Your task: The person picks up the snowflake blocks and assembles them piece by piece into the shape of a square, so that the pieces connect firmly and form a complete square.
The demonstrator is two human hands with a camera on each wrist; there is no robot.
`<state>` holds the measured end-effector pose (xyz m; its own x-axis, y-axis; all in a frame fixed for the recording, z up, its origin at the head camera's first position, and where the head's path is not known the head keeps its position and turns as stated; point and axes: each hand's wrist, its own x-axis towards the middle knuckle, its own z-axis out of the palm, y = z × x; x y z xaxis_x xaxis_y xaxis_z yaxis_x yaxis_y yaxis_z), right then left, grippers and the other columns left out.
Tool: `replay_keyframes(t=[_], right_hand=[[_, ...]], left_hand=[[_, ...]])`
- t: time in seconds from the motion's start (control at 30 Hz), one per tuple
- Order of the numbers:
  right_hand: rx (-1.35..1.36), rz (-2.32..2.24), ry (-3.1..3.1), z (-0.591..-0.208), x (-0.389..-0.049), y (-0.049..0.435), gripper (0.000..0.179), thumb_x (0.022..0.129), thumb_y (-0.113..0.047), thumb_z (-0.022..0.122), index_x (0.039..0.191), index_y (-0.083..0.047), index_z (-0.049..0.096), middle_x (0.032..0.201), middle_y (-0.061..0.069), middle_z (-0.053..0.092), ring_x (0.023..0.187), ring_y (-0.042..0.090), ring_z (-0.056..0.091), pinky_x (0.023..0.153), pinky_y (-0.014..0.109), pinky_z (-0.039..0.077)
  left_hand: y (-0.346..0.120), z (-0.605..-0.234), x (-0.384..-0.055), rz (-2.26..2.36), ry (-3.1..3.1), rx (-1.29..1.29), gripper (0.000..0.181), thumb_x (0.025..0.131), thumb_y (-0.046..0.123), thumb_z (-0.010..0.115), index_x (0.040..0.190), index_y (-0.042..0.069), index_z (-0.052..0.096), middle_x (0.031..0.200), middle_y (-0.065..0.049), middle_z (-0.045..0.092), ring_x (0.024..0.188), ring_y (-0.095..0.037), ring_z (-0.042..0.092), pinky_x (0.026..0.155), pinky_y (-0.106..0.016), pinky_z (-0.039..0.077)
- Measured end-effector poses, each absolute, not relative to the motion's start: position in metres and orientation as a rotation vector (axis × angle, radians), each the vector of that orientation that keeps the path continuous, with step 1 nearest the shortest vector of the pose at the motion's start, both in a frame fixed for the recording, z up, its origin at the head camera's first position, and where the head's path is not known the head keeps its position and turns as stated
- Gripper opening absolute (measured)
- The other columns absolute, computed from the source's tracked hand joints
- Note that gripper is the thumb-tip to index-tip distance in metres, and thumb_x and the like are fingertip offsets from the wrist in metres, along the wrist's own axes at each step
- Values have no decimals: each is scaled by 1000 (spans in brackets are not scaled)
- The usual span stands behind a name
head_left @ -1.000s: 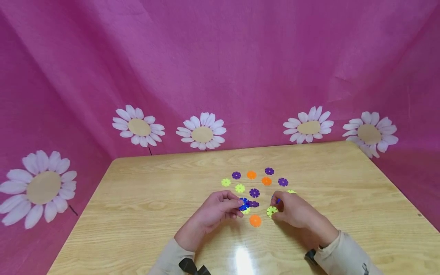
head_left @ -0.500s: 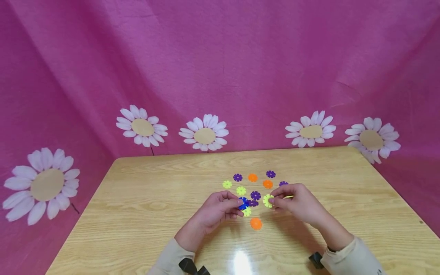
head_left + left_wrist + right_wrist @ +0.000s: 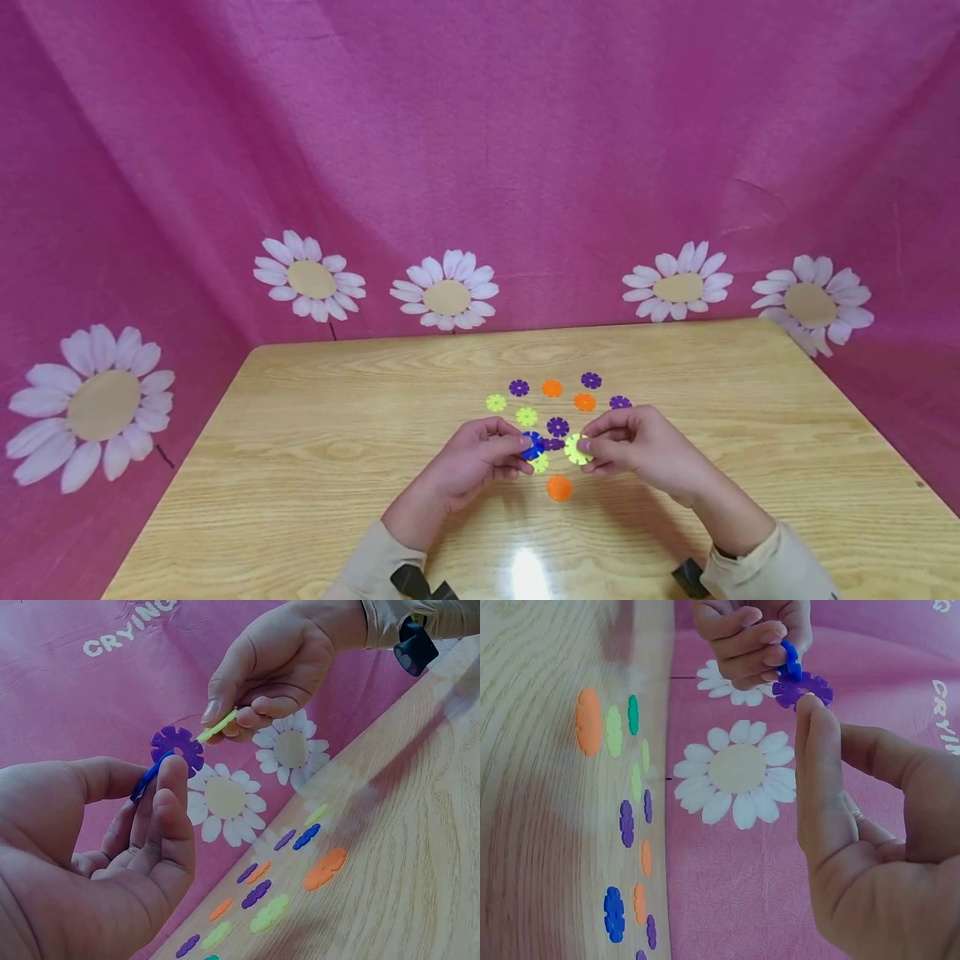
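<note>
Between thumb and fingers, my left hand (image 3: 480,457) pinches a blue notched disc (image 3: 532,446) above the table. A purple notched disc (image 3: 166,742) is joined to the blue one at an angle, its slots interlocked. My right hand (image 3: 651,454) pinches a yellow-green notched disc (image 3: 576,449) by its edge. In the left wrist view the yellow-green disc's tip lies right at the purple disc's rim; whether they touch or interlock I cannot tell. The right wrist view mostly hides the yellow-green disc behind the fingers.
Loose notched discs lie on the wooden table (image 3: 315,442): orange (image 3: 558,488), purple (image 3: 591,381), yellow-green (image 3: 496,403), blue (image 3: 614,915) and green (image 3: 633,714). Behind the table hangs a pink cloth (image 3: 480,150) with printed daisies.
My right hand has lifted the yellow-green disc from near the table and brought it left, close to the joined discs. The left hand has stayed almost still.
</note>
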<state>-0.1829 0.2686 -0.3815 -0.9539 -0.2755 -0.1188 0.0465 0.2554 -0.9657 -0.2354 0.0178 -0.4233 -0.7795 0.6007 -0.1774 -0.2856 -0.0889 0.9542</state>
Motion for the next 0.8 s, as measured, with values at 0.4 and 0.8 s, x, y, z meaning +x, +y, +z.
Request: replay_keyframes(t=[0.4,0.8], right_hand=[[-243,-1757,2249,-382,-183,270,30,95,-9,67,109,16,62,93,13,73,82,23,75,78,43,61],[-244,-1754,2246,-383,-183,270,31,94,-10,68,110,16,64,94,12,73,79,18,74,77,43,61]], left_hand=[[17,-421,-234,1921,1573,366,7,96,8,63,95,4,56,81,0,67,72,-8,69,64,-17,54],[19,-420,-232,1879,1620,369,9,97,8,62,98,1,56,80,1,67,71,-8,68,67,-19,55]])
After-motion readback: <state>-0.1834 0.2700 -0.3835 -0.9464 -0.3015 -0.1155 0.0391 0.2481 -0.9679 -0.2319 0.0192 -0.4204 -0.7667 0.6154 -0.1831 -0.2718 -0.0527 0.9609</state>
